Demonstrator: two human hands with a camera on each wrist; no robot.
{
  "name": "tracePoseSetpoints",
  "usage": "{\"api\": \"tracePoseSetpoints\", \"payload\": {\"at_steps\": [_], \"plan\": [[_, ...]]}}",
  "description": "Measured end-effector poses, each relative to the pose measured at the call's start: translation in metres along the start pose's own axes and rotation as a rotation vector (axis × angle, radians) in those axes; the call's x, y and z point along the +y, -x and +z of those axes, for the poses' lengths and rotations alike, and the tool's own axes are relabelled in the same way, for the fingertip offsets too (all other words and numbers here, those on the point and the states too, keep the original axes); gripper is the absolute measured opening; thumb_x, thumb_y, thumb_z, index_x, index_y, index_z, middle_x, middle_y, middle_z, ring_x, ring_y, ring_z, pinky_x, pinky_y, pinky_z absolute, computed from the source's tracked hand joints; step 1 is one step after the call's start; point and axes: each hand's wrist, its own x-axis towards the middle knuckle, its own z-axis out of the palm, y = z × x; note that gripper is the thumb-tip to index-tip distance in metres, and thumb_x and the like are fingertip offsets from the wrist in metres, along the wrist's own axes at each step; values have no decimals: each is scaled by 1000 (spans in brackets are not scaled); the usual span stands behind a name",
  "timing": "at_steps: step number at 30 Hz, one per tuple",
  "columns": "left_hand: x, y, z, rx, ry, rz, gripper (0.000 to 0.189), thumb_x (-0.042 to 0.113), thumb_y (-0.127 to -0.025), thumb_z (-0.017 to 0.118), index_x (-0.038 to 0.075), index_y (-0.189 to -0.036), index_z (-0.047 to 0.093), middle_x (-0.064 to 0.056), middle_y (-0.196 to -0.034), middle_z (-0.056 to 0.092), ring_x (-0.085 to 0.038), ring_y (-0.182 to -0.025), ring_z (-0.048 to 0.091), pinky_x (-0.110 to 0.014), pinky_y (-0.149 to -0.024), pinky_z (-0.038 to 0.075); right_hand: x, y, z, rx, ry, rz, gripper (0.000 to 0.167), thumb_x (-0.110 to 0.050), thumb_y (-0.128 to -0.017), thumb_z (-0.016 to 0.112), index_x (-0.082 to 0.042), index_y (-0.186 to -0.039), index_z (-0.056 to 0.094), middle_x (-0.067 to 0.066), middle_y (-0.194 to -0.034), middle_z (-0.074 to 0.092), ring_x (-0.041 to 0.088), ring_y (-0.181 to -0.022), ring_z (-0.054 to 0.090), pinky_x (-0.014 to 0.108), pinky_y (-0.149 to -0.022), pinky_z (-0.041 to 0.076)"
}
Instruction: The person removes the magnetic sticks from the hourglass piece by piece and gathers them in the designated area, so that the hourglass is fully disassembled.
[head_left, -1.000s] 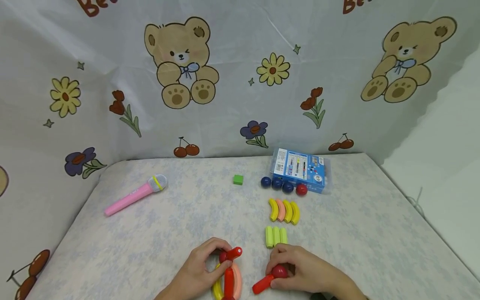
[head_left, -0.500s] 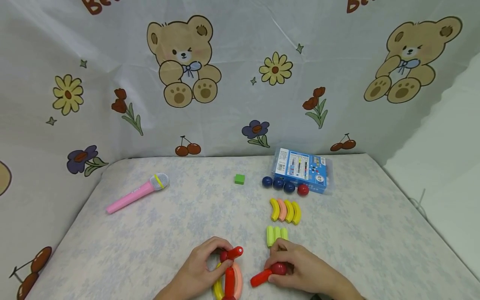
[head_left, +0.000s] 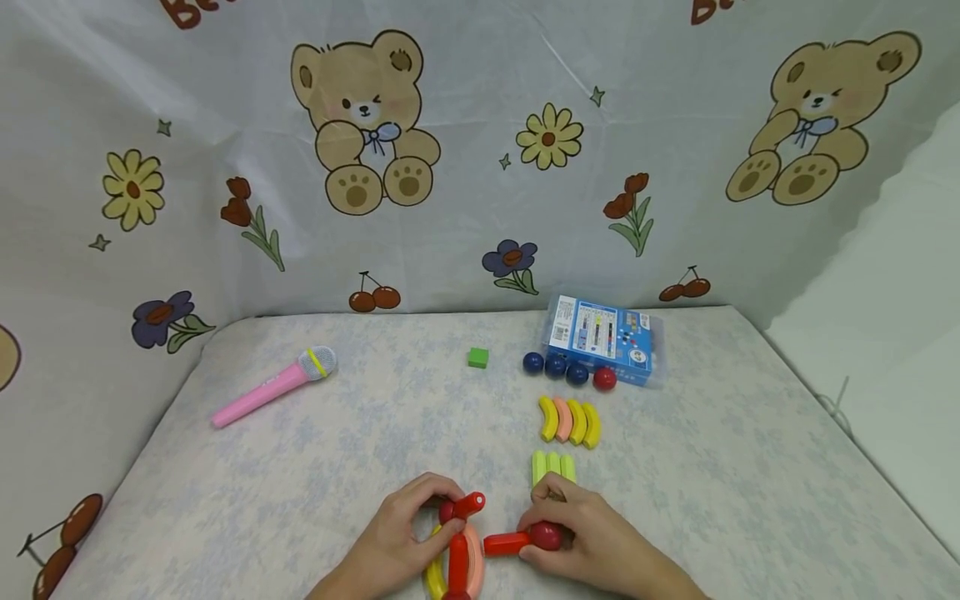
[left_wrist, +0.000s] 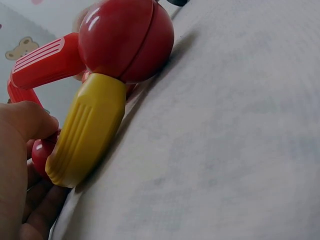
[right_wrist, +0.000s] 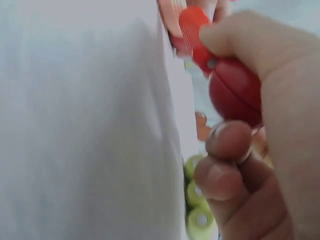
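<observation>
My left hand [head_left: 393,533] grips the far red ball of a joined magnetic-rod build. It has a yellow curved rod [head_left: 432,575], a pink curved rod [head_left: 476,560], a straight red rod [head_left: 457,554] between them, and another red rod [head_left: 471,503] sticking out to the right. The left wrist view shows the near red ball [left_wrist: 125,40] on the table, joined to the yellow rod [left_wrist: 92,127]. My right hand [head_left: 600,537] pinches a red ball [head_left: 545,535] with a red rod [head_left: 506,544] attached, which points left, close beside the pink rod.
Beyond my right hand lie several lime-green rods [head_left: 552,468], then a row of yellow and pink curved rods [head_left: 562,420]. Dark blue balls [head_left: 555,367] and a red ball [head_left: 604,379] sit before a blue box [head_left: 607,333]. A green block [head_left: 477,358] and a pink microphone [head_left: 273,387] lie farther left.
My right hand has shifted left with the red ball and rod. The rod has swung from pointing down-left to nearly straight left. My left hand and the build have stayed in place.
</observation>
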Motion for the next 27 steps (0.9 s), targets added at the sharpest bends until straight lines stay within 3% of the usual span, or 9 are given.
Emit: {"api": "tracePoseSetpoints", "payload": {"at_steps": [8, 13, 18, 23, 27], "plan": [[0, -1, 0, -2, -7, -1, 23, 25, -98, 73, 30, -117, 61, 12, -111, 64, -7, -93, 60, -24, -82, 56, -6, -1, 10, 81, -28, 22, 13, -41, -93, 77, -35, -104, 74, -13, -103, 52, 2, -90, 54, 18, -67, 55], [0, 0, 1, -10, 3, -15, 23, 24, -98, 73, 31, -117, 62, 12, -110, 64, -7, -92, 60, -24, -82, 56, -9, 0, 17, 146, -70, -42, 15, -35, -93, 79, -34, -106, 72, -12, -104, 54, 3, -91, 55, 19, -66, 56], [-1, -1, 1, -9, 5, -22, 24, 24, -97, 74, 31, -117, 62, 13, -111, 64, -7, -93, 60, -24, -83, 56, -10, -1, 20, 226, -42, -105, 17, -29, -92, 80, -33, -106, 71, -13, -105, 53, 1, -86, 54, 17, -62, 53], [-1, 0, 1, -30, 8, 7, 23, 28, -98, 73, 31, -118, 62, 12, -113, 65, -7, -94, 61, -24, -85, 56, -10, -2, 23, 287, -26, -133, 21, -24, -91, 82, -32, -106, 71, -14, -105, 51, 0, -84, 54, 17, -61, 52], [-2, 0, 0, -68, 3, 72, 25, 29, -98, 73, 30, -121, 64, 11, -116, 66, -8, -99, 63, -26, -89, 57, -10, -4, 26, 314, -28, -168, 22, -22, -91, 82, -31, -107, 71, -12, -105, 50, 2, -86, 53, 16, -62, 52]]}}
